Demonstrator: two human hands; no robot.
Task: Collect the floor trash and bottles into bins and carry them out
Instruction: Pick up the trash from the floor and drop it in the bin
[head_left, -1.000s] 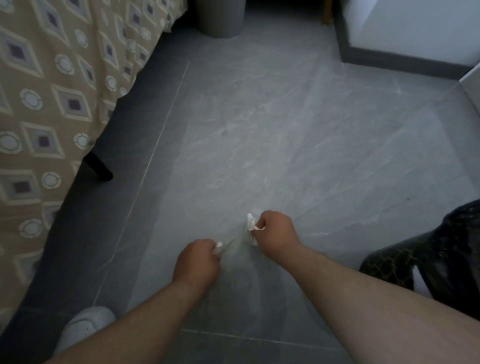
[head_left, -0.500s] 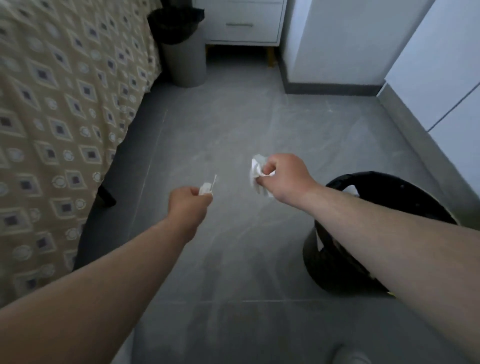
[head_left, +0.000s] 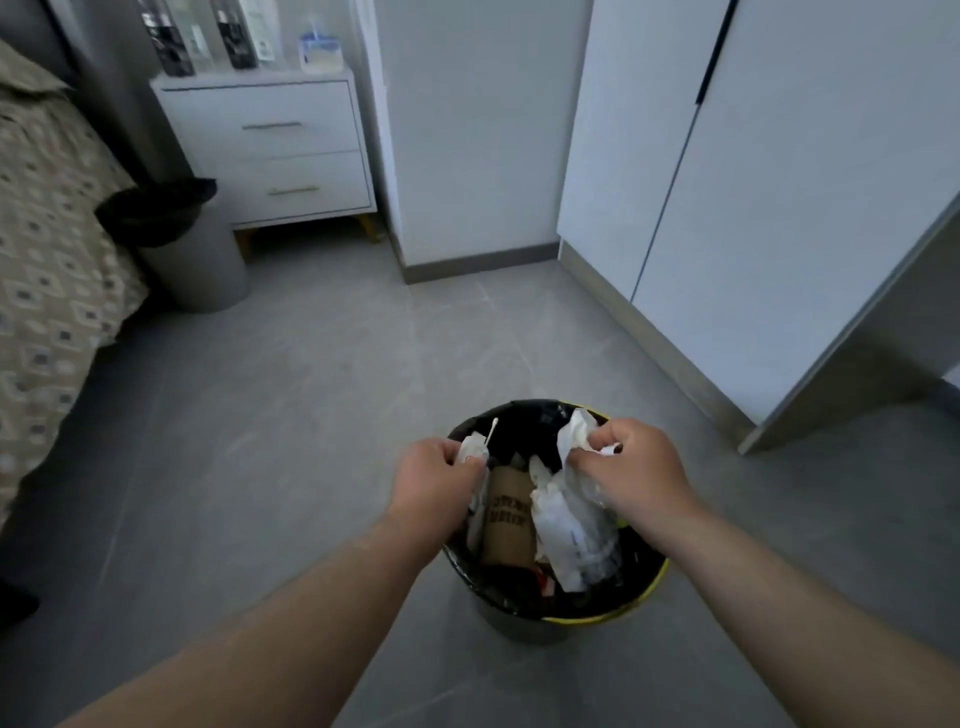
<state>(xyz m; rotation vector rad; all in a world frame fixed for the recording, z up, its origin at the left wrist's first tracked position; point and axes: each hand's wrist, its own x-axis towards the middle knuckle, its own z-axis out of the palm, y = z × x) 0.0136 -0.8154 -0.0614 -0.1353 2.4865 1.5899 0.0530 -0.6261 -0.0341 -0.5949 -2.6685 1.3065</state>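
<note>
Disposal step: left hand (head_left: 434, 480) clutching white tissue scrap with cotton swab (head_left: 475, 447), right hand (head_left: 631, 467) clutching crumpled white tissue (head_left: 574, 434), over black-lined round bin (head_left: 597, 608); release next.

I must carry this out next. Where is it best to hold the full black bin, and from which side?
Probably the rim of the black bin, hands at opposite sides, from above: it stands upright, its round mouth open, with no handle visible.

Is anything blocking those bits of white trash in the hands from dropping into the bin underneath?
Nothing visible does. The left hand holds a small scrap and cotton swab, the right hand a crumpled tissue, both directly over the open, lidless bin, already fairly full.
</note>
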